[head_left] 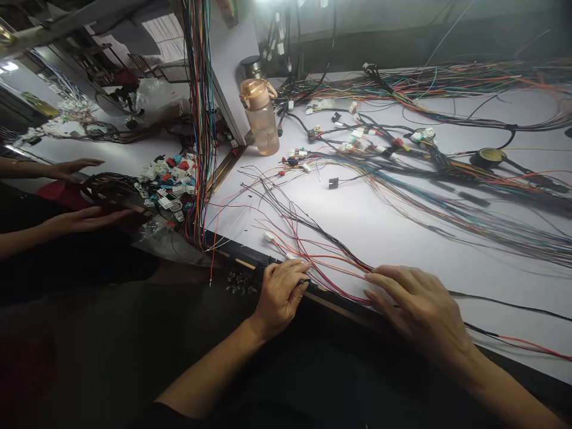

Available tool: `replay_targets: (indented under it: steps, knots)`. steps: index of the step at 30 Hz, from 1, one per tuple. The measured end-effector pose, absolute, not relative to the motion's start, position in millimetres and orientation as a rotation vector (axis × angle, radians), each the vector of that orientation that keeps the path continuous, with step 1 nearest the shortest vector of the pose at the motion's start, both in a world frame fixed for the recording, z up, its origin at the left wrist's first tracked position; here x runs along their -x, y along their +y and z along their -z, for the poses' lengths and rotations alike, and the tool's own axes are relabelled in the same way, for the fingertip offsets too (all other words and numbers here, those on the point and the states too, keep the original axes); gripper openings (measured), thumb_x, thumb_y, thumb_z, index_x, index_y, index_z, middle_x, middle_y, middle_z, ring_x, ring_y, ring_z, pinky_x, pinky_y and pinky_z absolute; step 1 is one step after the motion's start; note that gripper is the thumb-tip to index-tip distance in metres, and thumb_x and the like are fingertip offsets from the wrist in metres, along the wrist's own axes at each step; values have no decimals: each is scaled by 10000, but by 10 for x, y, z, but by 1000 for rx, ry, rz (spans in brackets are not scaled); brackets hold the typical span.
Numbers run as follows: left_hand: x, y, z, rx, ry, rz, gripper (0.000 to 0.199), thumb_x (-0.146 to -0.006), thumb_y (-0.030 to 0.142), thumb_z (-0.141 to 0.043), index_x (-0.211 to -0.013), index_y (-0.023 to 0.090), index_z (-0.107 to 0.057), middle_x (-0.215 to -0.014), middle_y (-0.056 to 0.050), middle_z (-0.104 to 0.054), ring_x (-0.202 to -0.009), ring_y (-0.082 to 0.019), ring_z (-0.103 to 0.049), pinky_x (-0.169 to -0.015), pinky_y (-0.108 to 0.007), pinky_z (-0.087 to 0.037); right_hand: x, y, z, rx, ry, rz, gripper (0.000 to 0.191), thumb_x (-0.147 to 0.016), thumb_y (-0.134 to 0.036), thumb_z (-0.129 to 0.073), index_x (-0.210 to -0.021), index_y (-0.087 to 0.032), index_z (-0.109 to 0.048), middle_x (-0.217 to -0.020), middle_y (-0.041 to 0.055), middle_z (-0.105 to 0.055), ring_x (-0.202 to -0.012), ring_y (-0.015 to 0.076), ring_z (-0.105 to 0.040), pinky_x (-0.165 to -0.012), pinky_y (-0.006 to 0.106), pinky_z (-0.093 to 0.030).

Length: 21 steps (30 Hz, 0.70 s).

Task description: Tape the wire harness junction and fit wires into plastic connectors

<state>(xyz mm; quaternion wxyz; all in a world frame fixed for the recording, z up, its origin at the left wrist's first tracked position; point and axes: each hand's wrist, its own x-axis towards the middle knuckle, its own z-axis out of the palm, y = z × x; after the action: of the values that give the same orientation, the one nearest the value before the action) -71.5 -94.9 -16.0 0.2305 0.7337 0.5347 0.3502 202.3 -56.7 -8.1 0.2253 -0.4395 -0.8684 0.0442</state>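
Note:
My left hand [282,292] is closed at the table's front edge, thumb and fingers pinched together. A small black piece [304,281] pokes out between them; its kind is hidden by the fingers. To the right, my right hand [417,301] curls over a bundle of red, orange and black wires [330,258], its thumb on the near side. The wires fan out leftward from this grip, their loose ends lying on the white table [339,211]. A white connector [269,237] ends one orange wire. Behind the right hand, black sleeved wires [509,302] run off to the right.
A water bottle [263,122] stands at the back left. Wire harnesses [429,164] with connectors spread across the back and right. A hanging wire bundle [196,119] crosses the left side. Beyond it, a co-worker's hands [84,220] are near piled connectors [172,182].

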Motion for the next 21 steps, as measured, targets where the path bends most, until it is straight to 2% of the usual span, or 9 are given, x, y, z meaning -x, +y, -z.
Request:
replay_targets:
  steps: [3,5,10,15,18,21]
  knots:
    - [709,-951,164,-2005,1477,-978,183,-908,193,-526,-1040,258,-636,-1198,-62,-631,-1191,-246,-521,-1001,-398,-253,-1931,-492,165,1265,-2415,-77,285,-890,-389,-549,-1120,-231,-603,-1058,76,-650,-887,235,-567,-737,366,-394]
    - [708,-948,163,-2003,1486,-966,177,-909,204,-527,-1032,258,-643,-1190,-61,-635,-1187,-245,-525,-1001,-394,-253,-1928,-441,209,1296,-2435,-75,275,-893,-418,-537,-1075,-228,-620,-999,73,-653,-820,226,-560,-698,355,-375]
    - [706,-938,161,-2025,1496,-976,180,-902,195,-541,-1028,269,-647,-1181,-47,-641,-1177,-242,-533,-994,-386,-246,-2026,-341,223,1394,-2416,-56,206,-921,-391,-505,-873,-237,-633,-831,29,-648,-732,190,-550,-649,335,-325]
    - [695,-918,175,-2028,1480,-978,214,-882,175,-564,-1048,278,-651,-1181,-46,-641,-1166,-253,-533,-988,-390,-251,-2073,-298,182,1431,-2384,-58,186,-924,-364,-512,-842,-237,-620,-819,17,-646,-738,178,-554,-675,334,-326]
    - [703,-838,170,-2065,1442,-979,243,-852,159,-597,-1049,284,-663,-1207,-45,-627,-1171,-259,-529,-1038,-404,-235,-2059,-292,164,1433,-2379,-104,165,-933,-326,-504,-849,-233,-611,-833,19,-646,-757,172,-561,-696,334,-328]
    - [722,-712,155,-2076,1330,-1020,259,-828,139,-615,-1031,284,-683,-1236,-45,-608,-1224,-271,-498,-1126,-443,-162,-2041,-295,134,1441,-2374,-130,155,-935,-293,-501,-842,-224,-605,-824,24,-646,-759,168,-563,-700,333,-323]
